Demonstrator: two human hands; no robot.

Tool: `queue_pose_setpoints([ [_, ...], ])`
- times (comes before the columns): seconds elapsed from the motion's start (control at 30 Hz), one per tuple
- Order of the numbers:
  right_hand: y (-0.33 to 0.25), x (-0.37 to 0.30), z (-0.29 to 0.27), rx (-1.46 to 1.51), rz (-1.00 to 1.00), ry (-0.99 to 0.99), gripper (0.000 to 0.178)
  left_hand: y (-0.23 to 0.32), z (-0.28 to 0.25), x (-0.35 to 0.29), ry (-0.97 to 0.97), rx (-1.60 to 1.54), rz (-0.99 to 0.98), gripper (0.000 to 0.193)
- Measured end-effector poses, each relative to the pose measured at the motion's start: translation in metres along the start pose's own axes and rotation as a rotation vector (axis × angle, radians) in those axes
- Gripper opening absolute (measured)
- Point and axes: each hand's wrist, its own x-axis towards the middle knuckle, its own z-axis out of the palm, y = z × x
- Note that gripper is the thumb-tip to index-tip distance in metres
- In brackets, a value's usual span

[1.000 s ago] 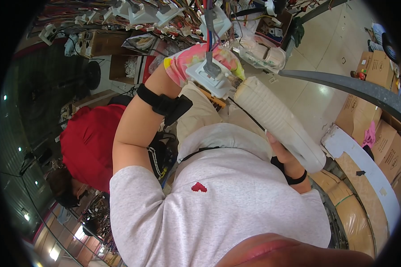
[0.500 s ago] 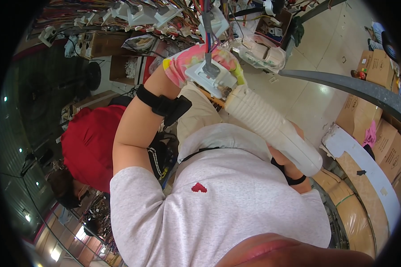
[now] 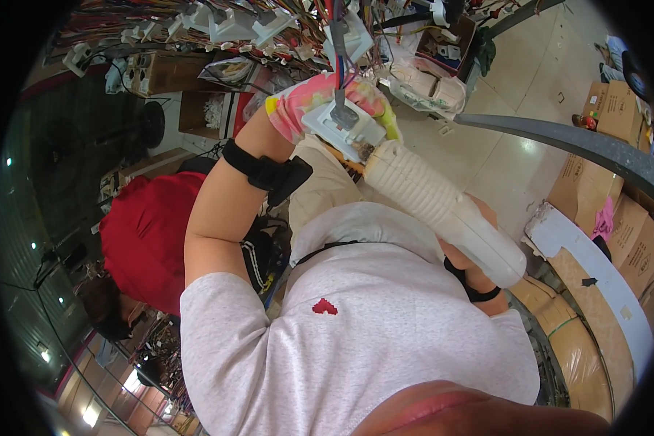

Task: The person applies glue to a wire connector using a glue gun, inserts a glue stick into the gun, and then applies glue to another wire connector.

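My left hand (image 3: pixel 298 105), in a pink and yellow glove, is closed round a white plastic connector housing (image 3: pixel 334 134) with a grey plug and wires running up from it. A white cylindrical tool (image 3: pixel 443 207) with a ribbed middle slants down to the right from the housing. Its upper end meets or nearly meets the housing's lower right edge, where a rough brown bit shows. Behind this tool passes my right forearm (image 3: pixel 479 280) with a black band. My right hand is hidden there, so its fingers and grip cannot be made out.
Wire bundles with white connectors (image 3: pixel 229 25) hang along the top. A dark curved bar (image 3: pixel 559 131) crosses at the right, near cardboard boxes (image 3: pixel 621 109) and a white curved panel edge (image 3: pixel 596 254). A person in red (image 3: pixel 152 240) is close at my left. A clear plastic-wrapped bundle (image 3: pixel 432 87) lies beyond my hands.
The tool's upper end has shifted very slightly left against the housing, and the housing has turned a little. My left hand keeps its hold in almost the same place.
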Motion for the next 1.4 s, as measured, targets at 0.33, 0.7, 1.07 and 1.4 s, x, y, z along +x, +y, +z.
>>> queue_pose_setpoints([
  [0.33,-0.010,0.004,-0.006,-0.261,0.000,-0.046,0.036,0.019,0.012,-0.004,0.071,0.017,-0.139,0.024],
  [0.7,0.076,-0.120,-0.015,-0.059,0.494,0.141,0.036,0.013,0.004,-0.003,-0.050,0.019,-0.057,0.025],
  [1.07,-0.008,-0.002,-0.010,-0.216,0.029,-0.054,0.040,0.018,0.004,-0.009,-0.037,0.040,-0.191,0.021],
  [1.4,0.004,-0.005,0.000,0.006,0.052,0.125,0.024,0.014,0.004,-0.008,-0.098,0.072,-0.057,0.021],
])
